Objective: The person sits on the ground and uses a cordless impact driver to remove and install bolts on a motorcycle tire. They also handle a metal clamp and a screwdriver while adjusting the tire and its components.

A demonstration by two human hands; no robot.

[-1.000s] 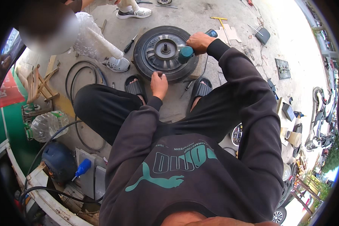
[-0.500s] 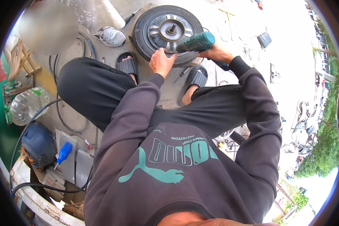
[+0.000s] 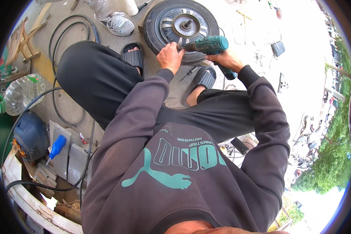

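Note:
A black-tyred wheel with a silver hub (image 3: 172, 26) lies flat on a low support just beyond my feet, its short axle pointing up. My right hand (image 3: 227, 59) is closed on a teal power drill (image 3: 211, 44), held sideways over the wheel's near side with the nose to the left. My left hand (image 3: 169, 57) is at the near-left rim by the drill's nose, fingers bent together; what they grip is too small to tell. A screwdriver-like tool (image 3: 190, 73) lies on the ground below the wheel, between my sandals.
Another person's sneakered foot (image 3: 114, 24) is left of the wheel. A coiled hose (image 3: 54, 50), wooden stool (image 3: 24, 43), water jug (image 3: 23, 93), blue-handled tool (image 3: 56, 148) and dark drum (image 3: 30, 134) lie leftward. A yellow T-handle tool (image 3: 243, 15) and black item (image 3: 277, 48) are upper right.
The drill has swung from upright at the wheel's right to sideways over its near side. My left hand has risen to the drill's nose. The view has shifted, with the wheel higher in frame.

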